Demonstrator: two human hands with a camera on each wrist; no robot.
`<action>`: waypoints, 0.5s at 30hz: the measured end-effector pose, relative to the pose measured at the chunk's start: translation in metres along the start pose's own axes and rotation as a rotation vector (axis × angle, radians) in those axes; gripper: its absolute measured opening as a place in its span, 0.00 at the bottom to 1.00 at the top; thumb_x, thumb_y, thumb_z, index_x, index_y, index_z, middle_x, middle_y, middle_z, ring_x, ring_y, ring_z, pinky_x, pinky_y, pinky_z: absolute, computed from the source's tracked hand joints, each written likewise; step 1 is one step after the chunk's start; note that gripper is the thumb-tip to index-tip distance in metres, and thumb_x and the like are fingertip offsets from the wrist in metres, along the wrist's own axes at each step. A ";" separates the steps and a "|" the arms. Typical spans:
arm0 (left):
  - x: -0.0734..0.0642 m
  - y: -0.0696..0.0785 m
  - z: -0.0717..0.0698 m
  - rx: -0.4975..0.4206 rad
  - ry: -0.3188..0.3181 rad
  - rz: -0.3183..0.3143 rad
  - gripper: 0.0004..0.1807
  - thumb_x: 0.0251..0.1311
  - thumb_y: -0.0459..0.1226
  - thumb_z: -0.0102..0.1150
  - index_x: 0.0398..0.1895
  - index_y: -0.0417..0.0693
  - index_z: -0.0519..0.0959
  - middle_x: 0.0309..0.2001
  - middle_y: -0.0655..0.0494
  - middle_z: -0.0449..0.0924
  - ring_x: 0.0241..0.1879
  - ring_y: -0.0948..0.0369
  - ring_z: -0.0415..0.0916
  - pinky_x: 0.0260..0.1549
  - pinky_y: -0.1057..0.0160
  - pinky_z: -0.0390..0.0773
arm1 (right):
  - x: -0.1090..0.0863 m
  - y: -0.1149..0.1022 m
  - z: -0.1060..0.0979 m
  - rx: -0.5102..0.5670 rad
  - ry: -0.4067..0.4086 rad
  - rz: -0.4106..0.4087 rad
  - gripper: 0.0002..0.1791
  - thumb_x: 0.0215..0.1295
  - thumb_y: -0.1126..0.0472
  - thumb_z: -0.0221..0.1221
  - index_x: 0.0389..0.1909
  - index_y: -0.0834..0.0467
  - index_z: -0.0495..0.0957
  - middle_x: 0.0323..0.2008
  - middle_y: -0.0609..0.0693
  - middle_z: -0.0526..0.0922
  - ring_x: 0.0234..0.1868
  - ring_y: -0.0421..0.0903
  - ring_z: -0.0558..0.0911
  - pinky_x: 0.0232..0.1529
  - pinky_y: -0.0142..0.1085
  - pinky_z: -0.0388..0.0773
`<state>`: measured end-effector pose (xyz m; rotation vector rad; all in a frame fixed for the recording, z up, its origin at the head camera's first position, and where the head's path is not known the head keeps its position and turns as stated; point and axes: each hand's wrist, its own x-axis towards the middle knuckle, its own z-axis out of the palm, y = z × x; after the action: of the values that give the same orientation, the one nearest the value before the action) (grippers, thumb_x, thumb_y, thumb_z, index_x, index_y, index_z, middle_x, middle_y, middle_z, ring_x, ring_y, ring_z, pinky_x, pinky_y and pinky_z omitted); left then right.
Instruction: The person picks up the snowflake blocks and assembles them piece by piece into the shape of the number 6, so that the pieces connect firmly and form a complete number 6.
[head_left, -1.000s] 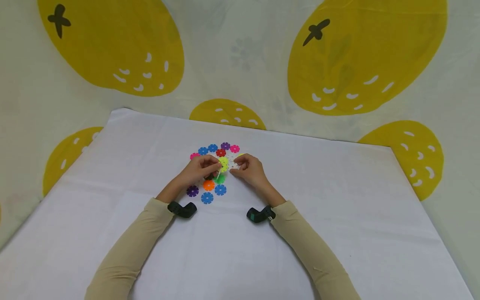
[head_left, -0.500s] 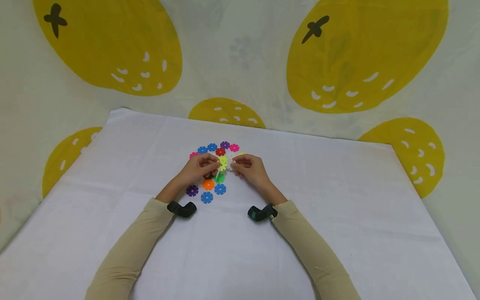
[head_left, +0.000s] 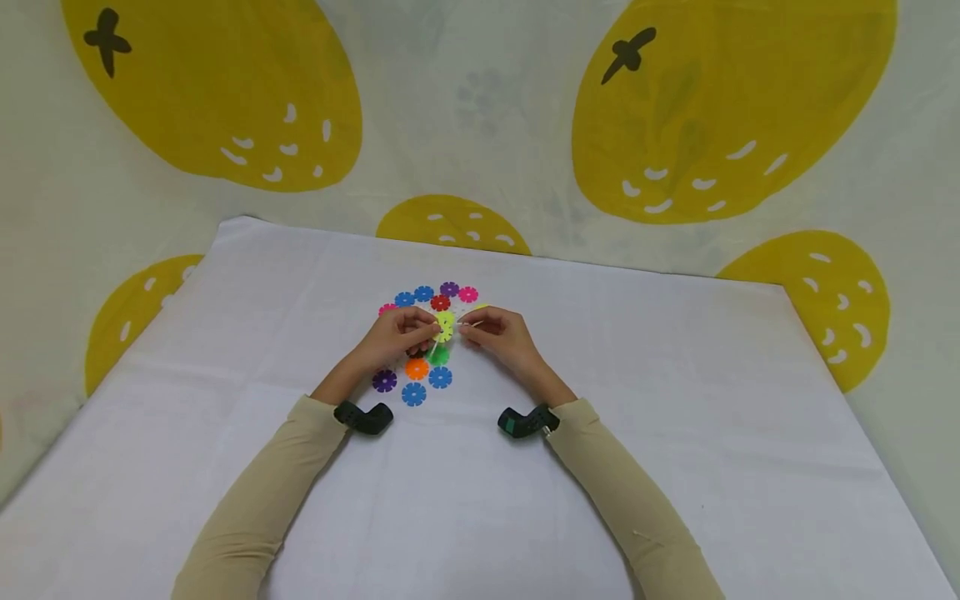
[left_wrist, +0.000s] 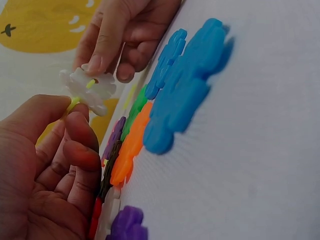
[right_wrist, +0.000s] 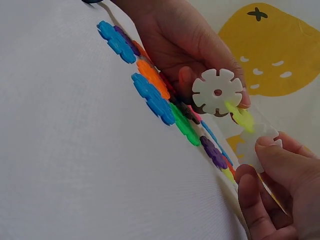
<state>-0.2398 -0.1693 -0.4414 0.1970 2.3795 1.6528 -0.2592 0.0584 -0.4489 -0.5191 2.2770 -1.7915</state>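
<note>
One yellow disc (head_left: pixel 445 327) is held up between the left hand (head_left: pixel 400 333) and the right hand (head_left: pixel 501 333). The left thumb and forefinger are pinched together on it; a notched white disc (right_wrist: pixel 217 92) adjoins it at that hand. The right thumb and fingers are clamped on another white disc (right_wrist: pixel 257 145), which meets the yellow disc's other side; whether their slots interlock I cannot tell.

Wide room opens right of the yellow disc, where the white cloth (head_left: pixel 690 383) runs to a slanting right edge, well apart from it. Its far edge lies beyond the yellow disc, nearer than the side edges, with a fruit-printed backdrop (head_left: pixel 480 108) behind. Toward the person, the cloth spreads between the two sleeves. Room is tighter around the yellow disc: a red disc (head_left: pixel 439 302) lies just beyond it, a green disc (head_left: pixel 438 355) just nearer, and an orange disc (head_left: pixel 416 368) nearer and left.

Nearer than the yellow disc, on the right wrist, a black device (head_left: pixel 528 422) bears a teal patch, too small to read.
</note>
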 end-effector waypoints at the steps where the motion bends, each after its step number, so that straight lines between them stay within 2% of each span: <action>1: 0.000 0.000 0.000 0.001 -0.002 0.001 0.16 0.67 0.41 0.59 0.51 0.38 0.78 0.35 0.47 0.83 0.31 0.56 0.78 0.33 0.71 0.79 | 0.000 0.000 0.000 -0.008 -0.002 -0.009 0.13 0.64 0.59 0.64 0.47 0.60 0.82 0.43 0.54 0.83 0.41 0.47 0.81 0.46 0.31 0.79; 8: 0.000 0.001 0.002 0.016 -0.013 0.001 0.17 0.66 0.42 0.60 0.50 0.39 0.78 0.34 0.48 0.82 0.30 0.56 0.76 0.32 0.71 0.78 | 0.001 0.001 -0.001 -0.029 0.003 -0.053 0.13 0.63 0.60 0.65 0.46 0.62 0.83 0.44 0.55 0.84 0.46 0.47 0.80 0.50 0.33 0.77; 15: -0.001 0.001 0.001 0.018 -0.032 0.005 0.16 0.66 0.41 0.60 0.49 0.38 0.78 0.33 0.48 0.81 0.30 0.56 0.76 0.33 0.70 0.79 | 0.001 0.002 0.000 -0.013 -0.004 -0.078 0.11 0.62 0.62 0.65 0.44 0.63 0.84 0.42 0.55 0.86 0.44 0.46 0.82 0.49 0.33 0.78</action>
<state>-0.2389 -0.1680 -0.4404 0.2307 2.3732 1.6191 -0.2602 0.0590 -0.4509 -0.6213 2.2974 -1.8097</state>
